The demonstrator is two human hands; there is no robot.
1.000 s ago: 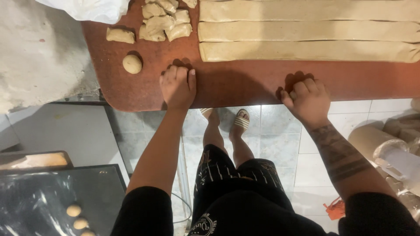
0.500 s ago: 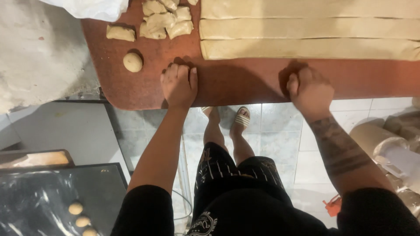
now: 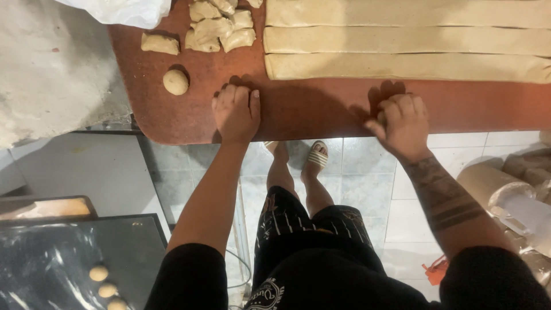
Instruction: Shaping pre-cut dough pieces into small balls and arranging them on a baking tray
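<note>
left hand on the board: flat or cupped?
Cupped. The left hand arches palm-down on the board, fingers together and knuckles raised. Cannot tell whether dough is under it; the dough ball lies apart to its left.

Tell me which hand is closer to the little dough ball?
The left hand. It rests on the board just right of the dough ball and a little nearer the edge. The right hand is much farther right along that edge, below the dough strips.

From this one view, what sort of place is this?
Probably a small bakery or kitchen work area: long dough strips and a dough ball lie on a reddish worktable, with more balls on a dark tray.
</note>
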